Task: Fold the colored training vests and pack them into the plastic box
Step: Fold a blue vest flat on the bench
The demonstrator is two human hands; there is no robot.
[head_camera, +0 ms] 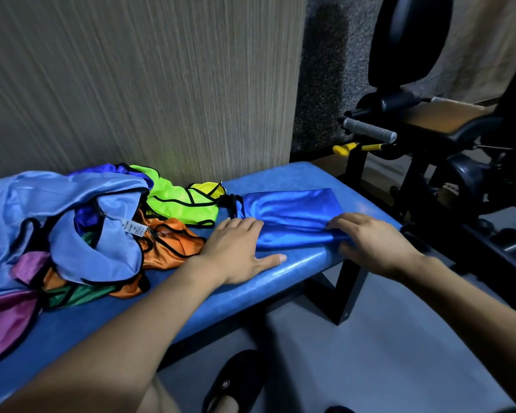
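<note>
One vest folded on the bench, a heap of others waiting

A royal-blue vest (pixel 292 217) lies folded into a narrow band on the blue padded bench (pixel 295 271); the left hand (pixel 239 248) rests flat on its near end, fingers straight and spread, gripping nothing; the right hand (pixel 370 242) curls its fingers over the far end, apparently pinching the fabric edge; to the left sits an unfolded pile (pixel 72 228) of light-blue, green, orange, purple and pink vests; no plastic box is in view, so packing looks not yet begun; judged from this, the task is in its early stage.
</note>
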